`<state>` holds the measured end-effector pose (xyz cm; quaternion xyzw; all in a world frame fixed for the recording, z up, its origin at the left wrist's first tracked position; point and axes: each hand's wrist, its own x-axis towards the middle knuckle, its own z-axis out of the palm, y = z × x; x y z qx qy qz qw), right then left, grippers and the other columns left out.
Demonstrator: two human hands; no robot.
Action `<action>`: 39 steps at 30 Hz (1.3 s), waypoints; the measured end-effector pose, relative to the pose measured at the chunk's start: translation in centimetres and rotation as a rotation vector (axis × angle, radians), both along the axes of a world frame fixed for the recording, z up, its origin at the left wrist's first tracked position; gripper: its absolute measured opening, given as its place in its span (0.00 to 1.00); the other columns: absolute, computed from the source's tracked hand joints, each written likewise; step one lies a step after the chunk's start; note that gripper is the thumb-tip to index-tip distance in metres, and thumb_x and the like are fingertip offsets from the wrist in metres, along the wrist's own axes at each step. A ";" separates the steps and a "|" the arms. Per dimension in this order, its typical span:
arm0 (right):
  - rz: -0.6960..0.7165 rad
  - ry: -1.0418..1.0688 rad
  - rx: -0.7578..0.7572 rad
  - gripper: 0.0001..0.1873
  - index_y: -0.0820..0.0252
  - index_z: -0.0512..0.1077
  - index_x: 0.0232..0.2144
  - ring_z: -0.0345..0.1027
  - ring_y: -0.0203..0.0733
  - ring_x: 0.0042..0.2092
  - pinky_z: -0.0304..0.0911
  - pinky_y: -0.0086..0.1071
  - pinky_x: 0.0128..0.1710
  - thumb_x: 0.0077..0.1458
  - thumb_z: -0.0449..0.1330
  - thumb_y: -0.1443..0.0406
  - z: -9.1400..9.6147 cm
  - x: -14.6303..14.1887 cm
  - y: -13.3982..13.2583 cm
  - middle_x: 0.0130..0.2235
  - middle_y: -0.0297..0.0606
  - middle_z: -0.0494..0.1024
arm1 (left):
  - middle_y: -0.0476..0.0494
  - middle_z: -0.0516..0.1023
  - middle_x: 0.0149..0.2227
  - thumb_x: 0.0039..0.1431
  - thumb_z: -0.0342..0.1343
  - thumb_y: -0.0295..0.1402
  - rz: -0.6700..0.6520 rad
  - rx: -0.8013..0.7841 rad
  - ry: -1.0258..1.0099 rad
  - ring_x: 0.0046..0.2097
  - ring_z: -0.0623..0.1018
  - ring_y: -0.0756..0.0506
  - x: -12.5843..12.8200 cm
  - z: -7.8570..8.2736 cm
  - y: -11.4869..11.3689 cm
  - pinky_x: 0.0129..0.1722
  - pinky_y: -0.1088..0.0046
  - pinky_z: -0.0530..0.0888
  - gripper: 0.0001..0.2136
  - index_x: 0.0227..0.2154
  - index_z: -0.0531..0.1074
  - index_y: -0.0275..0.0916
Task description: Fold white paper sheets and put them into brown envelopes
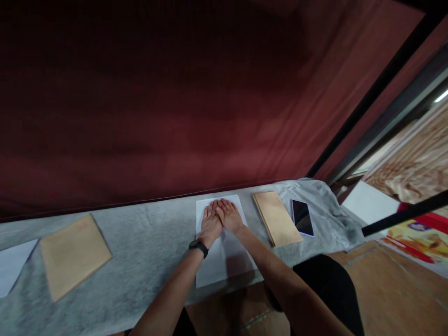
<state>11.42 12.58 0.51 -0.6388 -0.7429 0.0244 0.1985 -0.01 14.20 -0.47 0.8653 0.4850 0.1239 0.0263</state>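
A sheet of white paper point(224, 263) lies on the grey cloth in front of me. My left hand point(211, 221) rests flat on its upper part, fingers stretched out, with a dark watch on the wrist. Beside it and touching it, my right hand point(230, 214) also presses flat on the paper, its thumb side against the left hand. Neither hand grips anything. To the right of the paper lies a stack of brown envelopes point(278, 219), apart from both hands. Whether the paper is one sheet or several, I cannot tell.
A phone point(303, 218) lies right of the brown stack. On the left are a brown envelope point(75, 254) and another white paper point(14, 266). Grey cloth point(147, 252) covers the narrow table. A dark red curtain point(196, 107) hangs behind, with a black pole point(371, 98) at right.
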 end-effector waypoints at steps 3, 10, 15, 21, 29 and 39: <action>-0.033 -0.038 0.032 0.25 0.59 0.62 0.65 0.51 0.48 0.70 0.47 0.49 0.68 0.72 0.43 0.60 -1.0 0.6 0.7 0.67 0.45 0.64 | 0.32 0.59 0.69 0.67 0.37 0.29 0.032 0.045 0.022 0.71 0.54 0.39 -0.6 -0.8 0.8 0.69 0.52 0.54 0.26 0.67 0.58 0.30; -0.251 -0.030 -0.009 0.30 0.64 0.57 0.68 0.51 0.53 0.70 0.46 0.50 0.68 0.71 0.44 0.55 -2.4 2.6 0.3 0.69 0.51 0.57 | 0.31 0.57 0.69 0.70 0.36 0.39 0.224 0.041 0.017 0.71 0.55 0.38 -3.3 -0.8 1.6 0.69 0.54 0.54 0.29 0.67 0.56 0.27; -0.297 -0.018 0.010 0.32 0.71 0.56 0.67 0.52 0.55 0.69 0.48 0.51 0.67 0.71 0.45 0.55 -2.4 4.0 -0.4 0.68 0.57 0.58 | 0.32 0.60 0.68 0.69 0.35 0.40 0.298 0.069 0.006 0.70 0.58 0.38 -6.1 -0.7 1.9 0.69 0.53 0.54 0.29 0.67 0.57 0.28; -0.346 0.013 0.059 0.31 0.75 0.58 0.66 0.55 0.58 0.68 0.53 0.53 0.65 0.70 0.46 0.58 -1.2 3.6 -3.7 0.66 0.61 0.60 | 0.29 0.64 0.66 0.69 0.35 0.39 0.300 0.061 -0.093 0.69 0.61 0.38 -7.8 -0.2 -1.1 0.67 0.53 0.58 0.29 0.66 0.58 0.27; -0.047 0.005 0.060 0.28 0.61 0.56 0.68 0.51 0.49 0.69 0.51 0.49 0.67 0.70 0.46 0.60 -1.8 -2.2 -14.1 0.69 0.46 0.58 | 0.38 0.58 0.70 0.69 0.36 0.33 0.001 0.061 -0.032 0.71 0.55 0.42 -5.7 -0.5 -13.6 0.69 0.56 0.55 0.26 0.68 0.56 0.33; -0.187 -0.074 0.079 0.29 0.61 0.58 0.67 0.56 0.52 0.67 0.49 0.48 0.66 0.70 0.49 0.56 -1.6 2.2 -18.6 0.68 0.48 0.61 | 0.35 0.58 0.69 0.70 0.37 0.45 0.081 0.045 0.066 0.70 0.58 0.39 -8.9 0.2 -15.7 0.69 0.54 0.56 0.30 0.68 0.56 0.32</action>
